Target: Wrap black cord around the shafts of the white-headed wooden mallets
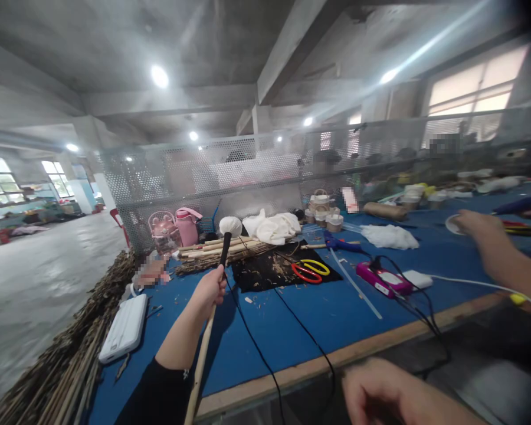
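My left hand [210, 289] is wrapped round a long wooden stick [202, 354] with a black-covered upper part [225, 251] and a round white padded head [230, 226]. The stick is tilted, its lower end running out of the bottom of the view. At the lower right, my right hand [380, 386] is blurred in front of the table edge, its fingertips partly out of view. Beyond the left hand lies a black cloth [261, 271] strewn with shavings, with red-and-yellow-handled scissors [310, 271] on it. A blue glue gun [343, 243] lies farther right.
A bundle of dry stalks [66, 366] and a white power bank [124, 327] lie on the left. Black cables cross the blue table [248, 348] to a purple power strip [383, 279]. White cloth [272, 226] rests behind. Another person's hand [475, 227] is at the right.
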Demonstrator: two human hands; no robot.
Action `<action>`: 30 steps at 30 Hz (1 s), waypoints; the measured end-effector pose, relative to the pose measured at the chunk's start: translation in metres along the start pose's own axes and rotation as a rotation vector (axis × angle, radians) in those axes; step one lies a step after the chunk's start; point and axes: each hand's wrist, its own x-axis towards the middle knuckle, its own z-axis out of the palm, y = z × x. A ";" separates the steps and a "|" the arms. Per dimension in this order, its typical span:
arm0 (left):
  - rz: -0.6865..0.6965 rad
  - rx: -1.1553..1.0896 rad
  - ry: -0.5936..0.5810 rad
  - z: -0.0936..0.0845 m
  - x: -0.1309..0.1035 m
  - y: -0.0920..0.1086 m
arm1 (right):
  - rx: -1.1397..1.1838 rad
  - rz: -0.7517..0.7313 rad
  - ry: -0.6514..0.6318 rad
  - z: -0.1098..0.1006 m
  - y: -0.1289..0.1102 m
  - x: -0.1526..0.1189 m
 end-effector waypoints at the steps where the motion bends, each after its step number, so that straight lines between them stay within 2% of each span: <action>1: 0.000 0.005 -0.001 0.001 -0.001 0.000 | -0.009 -0.034 -0.036 -0.009 -0.013 0.016; 3: 0.006 0.015 -0.006 0.002 -0.002 0.000 | -0.005 -0.085 -0.135 -0.024 -0.029 0.064; 5: 0.010 0.022 -0.007 0.003 -0.003 0.001 | -0.021 -0.120 -0.114 -0.035 -0.030 0.125; 9: -0.007 0.034 0.002 0.003 -0.003 0.001 | -0.089 -0.026 0.160 -0.050 -0.012 0.239; 11: -0.022 0.044 0.008 0.004 -0.002 -0.001 | -0.250 0.040 0.296 -0.053 -0.006 0.276; 13: -0.024 0.052 0.007 0.004 0.000 -0.003 | -0.341 0.082 0.367 -0.051 -0.003 0.300; 18: -0.025 0.065 -0.021 0.007 0.000 -0.005 | -0.629 0.113 0.393 -0.037 0.001 0.327; 21: -0.021 0.072 -0.036 0.007 -0.002 -0.004 | -0.652 0.053 0.397 -0.032 0.000 0.328; 27: 0.030 0.047 -0.013 0.002 0.000 -0.004 | -0.333 -0.271 0.513 -0.044 -0.020 0.300; 30: 0.029 0.048 -0.003 0.000 0.002 -0.004 | -0.037 -0.292 0.509 -0.052 -0.036 0.277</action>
